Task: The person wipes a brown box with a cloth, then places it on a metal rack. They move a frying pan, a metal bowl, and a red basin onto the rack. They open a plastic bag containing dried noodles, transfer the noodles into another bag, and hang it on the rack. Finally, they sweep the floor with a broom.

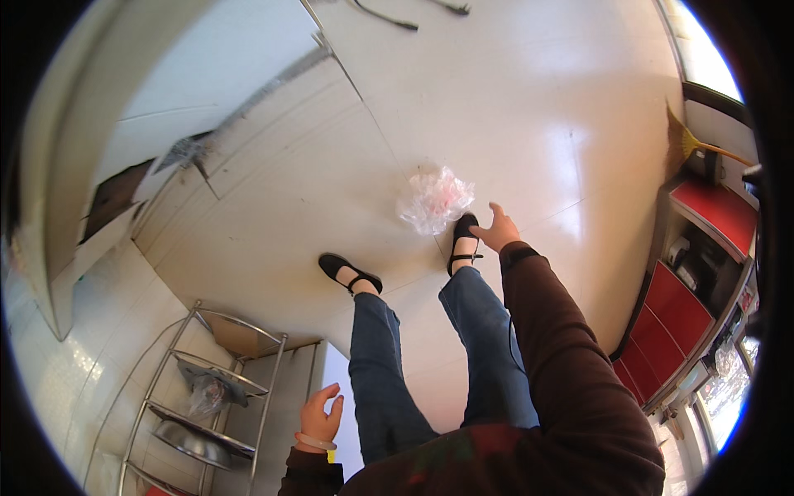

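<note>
A crumpled clear plastic bag with something pinkish in it or showing through lies on the pale tiled floor, just ahead of my right shoe. Stretched out to the right of the bag is my right hand, thumb and fingers apart, holding nothing and not touching the bag in this view. My left hand hangs low beside my left leg, fingers curved and apart with nothing in them. It wears a pale bangle and is nearest to the metal rack on the left.
A metal rack holds a steel bowl and a bagged item at lower left. Red-fronted cabinets and a broom line the right side. Cables lie on the floor at the top. A pale panel edges the left.
</note>
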Demonstrator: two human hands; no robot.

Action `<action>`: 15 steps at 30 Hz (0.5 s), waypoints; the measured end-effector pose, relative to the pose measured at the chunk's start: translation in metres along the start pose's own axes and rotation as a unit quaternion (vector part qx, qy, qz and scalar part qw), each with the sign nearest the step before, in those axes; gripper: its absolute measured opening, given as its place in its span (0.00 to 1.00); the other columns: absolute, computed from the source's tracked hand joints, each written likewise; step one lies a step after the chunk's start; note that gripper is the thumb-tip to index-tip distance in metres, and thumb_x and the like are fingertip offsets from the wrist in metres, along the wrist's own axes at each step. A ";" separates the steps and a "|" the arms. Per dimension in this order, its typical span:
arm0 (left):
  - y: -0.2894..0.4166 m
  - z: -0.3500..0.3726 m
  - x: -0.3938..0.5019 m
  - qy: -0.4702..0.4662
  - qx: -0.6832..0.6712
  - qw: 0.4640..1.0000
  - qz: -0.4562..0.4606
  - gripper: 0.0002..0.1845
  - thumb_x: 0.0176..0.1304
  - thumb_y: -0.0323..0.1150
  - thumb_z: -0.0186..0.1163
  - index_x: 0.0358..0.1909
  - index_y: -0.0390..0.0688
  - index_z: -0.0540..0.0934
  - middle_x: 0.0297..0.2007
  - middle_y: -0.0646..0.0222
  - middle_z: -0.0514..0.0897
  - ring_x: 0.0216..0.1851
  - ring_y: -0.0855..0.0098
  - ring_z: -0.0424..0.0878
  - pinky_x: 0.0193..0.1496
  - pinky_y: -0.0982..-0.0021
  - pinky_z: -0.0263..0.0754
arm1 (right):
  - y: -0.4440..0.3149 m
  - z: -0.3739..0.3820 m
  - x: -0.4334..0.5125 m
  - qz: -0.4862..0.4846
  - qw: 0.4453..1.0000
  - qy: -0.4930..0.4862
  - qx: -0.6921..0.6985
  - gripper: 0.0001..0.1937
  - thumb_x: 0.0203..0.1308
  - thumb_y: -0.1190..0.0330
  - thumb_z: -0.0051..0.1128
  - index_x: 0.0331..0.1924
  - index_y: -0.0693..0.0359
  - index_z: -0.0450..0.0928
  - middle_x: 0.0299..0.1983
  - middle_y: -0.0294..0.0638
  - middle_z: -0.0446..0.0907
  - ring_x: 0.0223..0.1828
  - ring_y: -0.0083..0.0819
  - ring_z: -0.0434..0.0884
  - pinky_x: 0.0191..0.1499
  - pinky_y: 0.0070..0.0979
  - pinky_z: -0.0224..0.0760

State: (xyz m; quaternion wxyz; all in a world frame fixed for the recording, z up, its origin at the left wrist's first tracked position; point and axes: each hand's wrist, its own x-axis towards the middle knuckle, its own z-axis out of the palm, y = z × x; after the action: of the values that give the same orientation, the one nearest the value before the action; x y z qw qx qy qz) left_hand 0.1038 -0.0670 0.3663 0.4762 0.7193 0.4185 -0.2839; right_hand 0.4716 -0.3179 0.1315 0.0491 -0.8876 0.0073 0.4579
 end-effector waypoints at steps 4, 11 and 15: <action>0.000 0.040 0.042 -0.049 0.000 0.999 0.012 0.12 0.55 0.30 0.60 0.42 0.39 0.78 0.38 0.59 0.82 0.41 0.61 0.80 0.44 0.67 0.74 | 0.005 0.069 0.065 0.062 0.996 0.044 0.036 0.42 0.42 0.54 0.64 0.63 0.58 0.57 0.48 0.57 0.74 0.53 0.46 0.73 0.57 0.33 0.64; 0.009 0.053 0.124 -0.022 0.052 0.996 0.076 0.18 0.53 0.31 0.63 0.46 0.40 0.75 0.45 0.57 0.78 0.47 0.57 0.76 0.49 0.64 0.71 | -0.018 0.108 0.103 0.019 0.962 -0.095 0.256 0.12 0.54 0.67 0.51 0.38 0.68 0.76 0.25 0.43 0.79 0.21 0.30 0.80 0.26 0.24 0.72; 0.072 0.044 0.151 0.057 0.071 0.981 0.171 0.43 0.41 0.35 0.72 0.60 0.41 0.62 0.62 0.48 0.57 0.62 0.52 0.59 0.61 0.60 0.59 | -0.049 0.058 0.005 -0.054 0.881 -0.233 0.407 0.13 0.55 0.64 0.55 0.37 0.67 0.76 0.25 0.34 0.75 0.24 0.20 0.74 0.29 0.19 0.71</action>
State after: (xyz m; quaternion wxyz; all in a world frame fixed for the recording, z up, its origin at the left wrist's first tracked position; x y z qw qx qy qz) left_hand 0.2398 -0.0717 0.2600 0.4407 0.8275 0.2942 -0.1857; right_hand 0.4303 -0.2633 0.0984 0.4312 -0.6559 0.1337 0.6049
